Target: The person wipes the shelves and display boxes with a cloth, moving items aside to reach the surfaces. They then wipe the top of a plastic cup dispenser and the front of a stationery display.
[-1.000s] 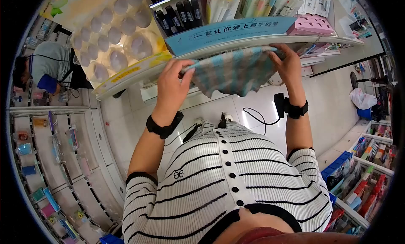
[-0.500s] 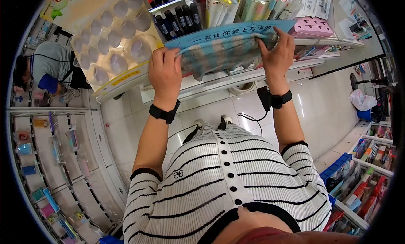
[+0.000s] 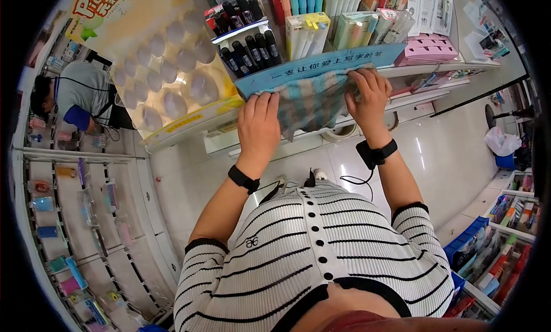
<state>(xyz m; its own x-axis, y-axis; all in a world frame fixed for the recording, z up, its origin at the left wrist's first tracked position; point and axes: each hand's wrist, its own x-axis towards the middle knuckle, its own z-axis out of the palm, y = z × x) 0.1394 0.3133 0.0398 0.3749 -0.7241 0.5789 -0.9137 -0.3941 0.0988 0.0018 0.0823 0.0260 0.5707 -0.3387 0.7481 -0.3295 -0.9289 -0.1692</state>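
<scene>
A teal and grey checked cloth point(image 3: 313, 105) hangs between my two hands, along the front of a blue display strip point(image 3: 327, 65) with Chinese lettering. My left hand point(image 3: 259, 125) has its fingers closed over the cloth's left end, at the strip's lower left corner. At the cloth's right end, my right hand point(image 3: 370, 99) grips with fingers curled over and the thumb in front. The cloth sags in folds, its lower edge pointing down. Fingertips on both hands are partly hidden against the cloth and strip.
Black markers point(image 3: 252, 51) and boxes of pens point(image 3: 307, 33) stand behind the strip. To the left is a yellow display board point(image 3: 189, 117) with round clear domes; a pink box point(image 3: 430, 49) sits right. A co-worker point(image 3: 83, 94) bends by the left shelves. Blue bins point(image 3: 468, 240) stand lower right.
My hands have come closer together, the left one shifting right. The cloth, stretched wider before, now hangs in looser folds. The whole view has shifted slightly.
</scene>
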